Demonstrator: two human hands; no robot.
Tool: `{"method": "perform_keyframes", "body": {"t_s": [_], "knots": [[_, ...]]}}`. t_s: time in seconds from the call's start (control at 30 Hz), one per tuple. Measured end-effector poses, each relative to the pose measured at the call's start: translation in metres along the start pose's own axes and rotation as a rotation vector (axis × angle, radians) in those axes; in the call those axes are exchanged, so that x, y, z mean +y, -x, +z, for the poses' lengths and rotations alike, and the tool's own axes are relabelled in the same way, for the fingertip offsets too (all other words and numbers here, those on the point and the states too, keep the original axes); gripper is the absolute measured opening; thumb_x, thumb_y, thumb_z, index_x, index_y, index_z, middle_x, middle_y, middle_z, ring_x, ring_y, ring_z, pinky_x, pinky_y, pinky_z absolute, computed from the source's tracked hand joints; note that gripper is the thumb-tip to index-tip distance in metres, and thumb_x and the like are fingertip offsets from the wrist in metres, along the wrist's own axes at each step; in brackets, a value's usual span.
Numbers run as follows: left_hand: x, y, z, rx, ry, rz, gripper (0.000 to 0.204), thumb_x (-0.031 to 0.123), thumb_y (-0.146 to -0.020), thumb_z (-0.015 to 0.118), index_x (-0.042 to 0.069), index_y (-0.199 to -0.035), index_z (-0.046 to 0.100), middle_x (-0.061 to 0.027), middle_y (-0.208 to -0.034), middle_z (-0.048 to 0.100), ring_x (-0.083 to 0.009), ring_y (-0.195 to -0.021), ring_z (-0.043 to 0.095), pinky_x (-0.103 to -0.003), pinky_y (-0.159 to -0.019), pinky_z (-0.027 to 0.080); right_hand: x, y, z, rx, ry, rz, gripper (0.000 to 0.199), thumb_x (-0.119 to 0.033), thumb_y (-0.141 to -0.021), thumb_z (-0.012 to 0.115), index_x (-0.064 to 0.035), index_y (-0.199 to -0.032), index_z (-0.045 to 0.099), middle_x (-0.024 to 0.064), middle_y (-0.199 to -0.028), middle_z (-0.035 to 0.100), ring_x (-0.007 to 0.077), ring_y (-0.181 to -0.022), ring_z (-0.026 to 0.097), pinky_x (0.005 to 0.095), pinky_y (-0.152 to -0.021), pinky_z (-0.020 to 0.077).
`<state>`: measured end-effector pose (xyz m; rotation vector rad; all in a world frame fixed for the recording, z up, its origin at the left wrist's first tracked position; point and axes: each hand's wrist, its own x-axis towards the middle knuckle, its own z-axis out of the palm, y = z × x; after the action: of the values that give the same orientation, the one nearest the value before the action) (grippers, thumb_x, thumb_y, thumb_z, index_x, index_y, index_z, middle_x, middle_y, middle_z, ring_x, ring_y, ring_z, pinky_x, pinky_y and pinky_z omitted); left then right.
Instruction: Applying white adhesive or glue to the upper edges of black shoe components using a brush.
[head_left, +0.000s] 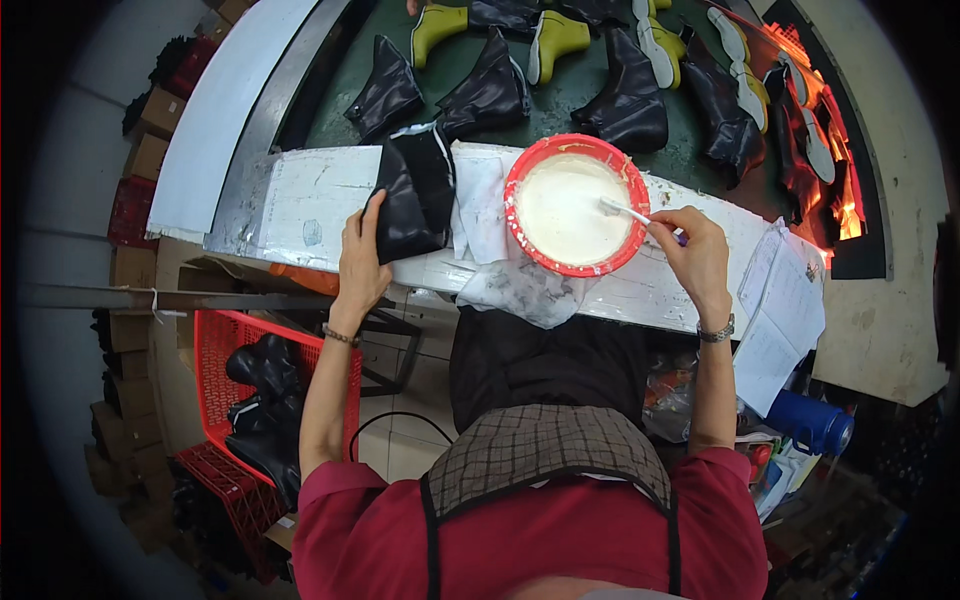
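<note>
My left hand grips a black leather boot by its left side, on a white-covered board. The boot's pale lining shows at its top edge. In my right hand is a small white-handled brush, pinched between thumb and fingers. Its tip reaches over the creamy white paste in a red bowl; whether it touches the paste I cannot tell. White cloth lies between the boot and the bowl, and a stained rag hangs over the board's near edge.
Beyond the board, a green conveyor belt carries several black boot uppers and yellow shoe lasts. An orange glow lights its right end. Papers hang at the board's right. A red basket of boots stands at lower left.
</note>
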<state>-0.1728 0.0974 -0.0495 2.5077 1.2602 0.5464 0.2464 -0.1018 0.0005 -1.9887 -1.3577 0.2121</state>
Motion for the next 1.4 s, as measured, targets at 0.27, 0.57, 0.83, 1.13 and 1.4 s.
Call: {"method": "perform_keyframes", "body": {"t_s": [0.27,0.57,0.83,1.13,1.4], "knots": [[0.079,0.006,-0.03,0.22,0.007,0.189,0.105,-0.02,-0.063,0.07,0.015,-0.158,0.041,-0.0235,-0.15,0.041,-0.0472,-0.134,0.045,-0.053,-0.112,0.041,-0.011,0.002,-0.003,0.055,-0.179,0.006,0.015,-0.012,-0.088,0.079,-0.0042,-0.101,0.08,0.0074,-0.083,0.07,0.0155,-0.067,0.062,0.0288,-0.061,0.0464],[0.116,0.017,-0.04,0.202,0.164,0.393,0.089,-0.002,-0.07,0.084,0.012,-0.151,0.05,-0.0278,-0.151,0.043,-0.047,-0.135,0.048,-0.052,-0.11,0.045,-0.035,-0.024,-0.002,0.153,-0.38,-0.17,0.015,-0.007,-0.087,0.081,-0.0022,-0.101,0.08,0.006,-0.087,0.071,0.0093,-0.072,0.061,0.0243,-0.061,0.0454],[0.135,0.006,-0.044,0.293,0.23,0.328,0.09,-0.006,-0.072,0.08,0.001,-0.153,0.044,-0.029,-0.153,0.042,-0.0467,-0.139,0.046,-0.048,-0.115,0.041,-0.042,-0.021,-0.001,0.223,-0.406,-0.241,0.018,-0.005,-0.085,0.084,-0.0039,-0.102,0.081,0.0032,-0.095,0.071,0.0071,-0.076,0.062,0.0215,-0.063,0.0455],[0.147,-0.008,-0.031,0.394,0.269,0.296,0.09,-0.005,-0.074,0.08,0.001,-0.155,0.041,-0.029,-0.153,0.041,-0.0453,-0.14,0.044,-0.048,-0.116,0.039,-0.048,-0.005,0.0,0.157,-0.519,-0.156,0.015,-0.004,-0.085,0.083,-0.0048,-0.1,0.081,0.0014,-0.091,0.071,0.003,-0.071,0.056,0.019,-0.057,0.0387],[0.153,-0.02,-0.029,0.453,0.278,0.292,0.088,-0.006,-0.077,0.077,0.0,-0.156,0.04,-0.0293,-0.153,0.04,-0.0453,-0.141,0.043,-0.048,-0.116,0.039,-0.061,0.006,-0.003,0.139,-0.521,-0.296,0.019,0.0,-0.082,0.083,-0.0005,-0.101,0.079,0.0043,-0.095,0.07,0.0091,-0.08,0.063,0.022,-0.067,0.0478]]}}
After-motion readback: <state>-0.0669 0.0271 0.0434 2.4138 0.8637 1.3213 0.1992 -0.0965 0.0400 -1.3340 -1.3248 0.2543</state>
